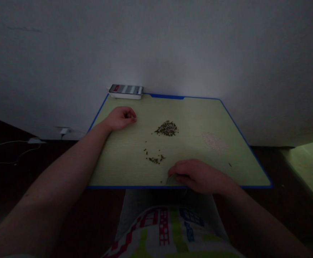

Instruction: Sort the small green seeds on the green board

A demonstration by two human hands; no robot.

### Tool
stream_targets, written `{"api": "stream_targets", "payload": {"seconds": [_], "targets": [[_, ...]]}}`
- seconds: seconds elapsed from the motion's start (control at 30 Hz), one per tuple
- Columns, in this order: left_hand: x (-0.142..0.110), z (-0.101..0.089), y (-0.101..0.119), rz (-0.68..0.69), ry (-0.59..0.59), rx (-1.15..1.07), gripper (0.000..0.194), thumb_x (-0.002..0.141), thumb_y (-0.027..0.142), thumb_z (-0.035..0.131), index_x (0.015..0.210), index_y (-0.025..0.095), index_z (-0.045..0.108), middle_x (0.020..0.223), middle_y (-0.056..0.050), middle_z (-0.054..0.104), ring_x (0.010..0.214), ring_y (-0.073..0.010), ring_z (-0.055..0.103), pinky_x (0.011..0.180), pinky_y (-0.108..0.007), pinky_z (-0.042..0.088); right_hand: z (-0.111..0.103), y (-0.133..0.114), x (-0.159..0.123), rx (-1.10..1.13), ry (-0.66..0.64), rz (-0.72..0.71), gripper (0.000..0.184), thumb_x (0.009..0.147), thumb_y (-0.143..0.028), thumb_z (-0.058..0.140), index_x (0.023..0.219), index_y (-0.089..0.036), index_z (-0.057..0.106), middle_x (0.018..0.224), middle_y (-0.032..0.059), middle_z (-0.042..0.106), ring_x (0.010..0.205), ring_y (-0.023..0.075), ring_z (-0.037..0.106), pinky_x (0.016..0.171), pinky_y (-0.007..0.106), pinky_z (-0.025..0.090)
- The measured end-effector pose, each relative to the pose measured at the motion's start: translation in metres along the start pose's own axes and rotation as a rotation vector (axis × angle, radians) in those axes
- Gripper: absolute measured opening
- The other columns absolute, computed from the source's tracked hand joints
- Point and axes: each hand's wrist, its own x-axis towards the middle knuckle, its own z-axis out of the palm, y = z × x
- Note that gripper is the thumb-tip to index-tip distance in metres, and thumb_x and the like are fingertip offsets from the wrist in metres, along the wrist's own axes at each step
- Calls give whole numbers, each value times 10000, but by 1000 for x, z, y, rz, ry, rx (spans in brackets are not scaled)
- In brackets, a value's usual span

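Observation:
My left hand [122,118] rests on the left side of the small table. Its fingers are curled and the thumb and forefinger tips come together; whether anything tiny is between them I cannot make out. Near the front edge, my right hand [192,175] is closed on a thin, clear, see-through piece [171,179], partly hidden under the fingers. A heap of small dark and pale grains [167,128] lies mid-table, between and beyond the hands. Loose dark grains [155,159] are scattered left of my right hand. Pale grains [214,142] spread in a thin patch on the right.
The pale yellow-green tabletop [196,111] has a blue rim. A phone [126,89] lies on a white box [126,96] at the back left corner, against the wall. One small dark bit [229,165] sits near the right edge. A plug [64,131] and cables are at left.

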Motion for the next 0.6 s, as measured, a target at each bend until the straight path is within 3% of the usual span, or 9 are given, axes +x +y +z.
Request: {"api": "stream_targets", "payload": {"seconds": [0.17, 0.33, 0.47, 0.6], "targets": [[0, 0, 0, 10, 5, 11, 244, 648, 357, 687, 767, 146, 659, 573, 35, 494, 532, -88, 430, 521, -230, 329, 0, 3, 3, 12, 12, -11, 287, 972, -178, 497, 1190, -204, 682, 1110, 75, 737, 985, 198, 673, 875, 323, 492], [1, 1, -1, 16, 8, 6, 229, 656, 345, 687, 766, 146, 655, 559, 44, 476, 516, -82, 415, 510, -225, 322, -4, 1, 30, -54, 25, 7, 319, 990, -192, 485, 1248, -195, 672, 1187, 99, 720, 1060, 230, 658, 923, 357, 478], [0, 0, 0, 23, 3, 8, 216, 665, 331, 684, 767, 142, 660, 564, 40, 483, 519, -82, 417, 512, -226, 325, -10, -7, 47, -91, -71, -43, 301, 972, -175, 532, 1220, -220, 697, 1158, 77, 733, 1047, 226, 665, 904, 335, 474], [-1, 0, 3, 4, 5, 31, 219, 666, 330, 678, 776, 140, 670, 565, 44, 478, 520, -83, 420, 517, -227, 326, -14, -8, 40, -75, -141, -88, 282, 967, -169, 545, 1181, -237, 715, 1115, 53, 742, 989, 206, 675, 870, 313, 477]]}}
